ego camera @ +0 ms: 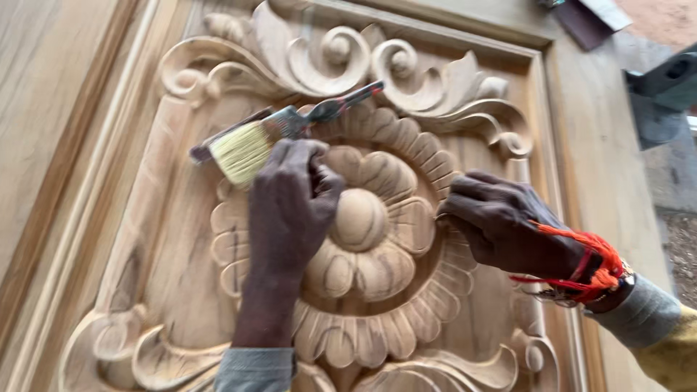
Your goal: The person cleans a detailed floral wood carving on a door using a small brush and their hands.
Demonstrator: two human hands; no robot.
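Observation:
A carved wooden panel (181, 239) fills the view, with a large raised flower (359, 218) in its middle. My left hand (290, 210) rests on the flower's left petals with its fingers curled under; anything in them is hidden. Just above its knuckles a paintbrush (250, 145) with pale bristles lies slanted across the carving, its handle pointing up and right. My right hand (501, 229), with red thread at the wrist, presses curled fingers against the ring of petals on the flower's right edge. Whether it grips something small I cannot tell.
Scroll carvings (327, 54) run along the panel's top and bottom. A raised wooden frame (559, 145) borders the panel. A dark slim tool (225, 134) lies beside the brush bristles. A grey metal object (664, 94) sits at the right, and dark flat pieces (581, 22) lie at the top right.

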